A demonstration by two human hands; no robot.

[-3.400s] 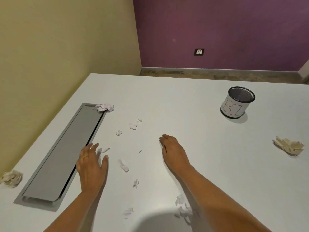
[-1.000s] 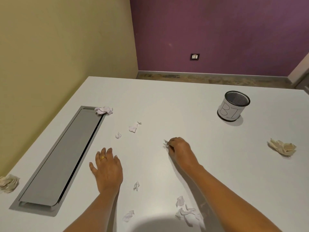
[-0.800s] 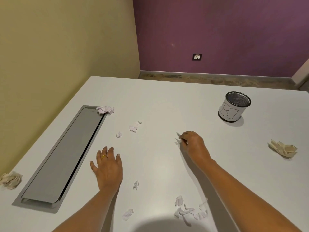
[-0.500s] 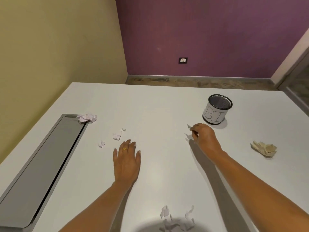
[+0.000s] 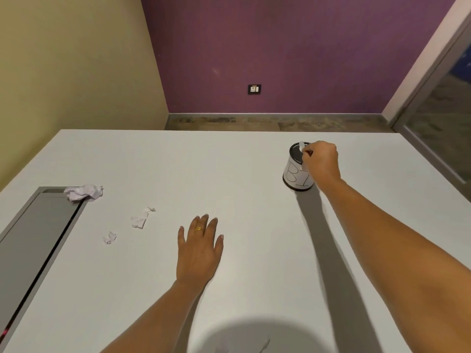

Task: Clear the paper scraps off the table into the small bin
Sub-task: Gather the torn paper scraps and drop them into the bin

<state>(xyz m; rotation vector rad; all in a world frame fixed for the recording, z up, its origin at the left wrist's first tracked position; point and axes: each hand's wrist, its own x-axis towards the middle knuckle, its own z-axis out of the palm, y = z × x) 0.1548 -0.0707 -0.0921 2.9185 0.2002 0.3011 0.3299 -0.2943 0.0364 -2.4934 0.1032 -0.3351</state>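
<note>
The small black mesh bin (image 5: 293, 178) with a white paper label stands at the far right of the white table (image 5: 242, 161). My right hand (image 5: 321, 159) hovers over its rim, fingers pinched on a small white paper scrap (image 5: 301, 145) above the opening. My left hand (image 5: 201, 248) lies flat on the table's middle, fingers spread, holding nothing. A crumpled white paper ball (image 5: 84, 192) sits at the left, with two smaller scraps (image 5: 140, 218) (image 5: 109, 237) nearer me. More scraps (image 5: 263, 346) peek in at the bottom edge.
A long grey cable-tray lid (image 5: 33, 240) is set into the table along its left side, touching the paper ball. Beyond the table's far edge are a purple wall and a floor strip. A glass door frame (image 5: 438, 103) stands at the right.
My right hand pinched a scrap from the table's middle and carried it right and away to above the bin. My left hand slid toward the centre. The view shifted right.
</note>
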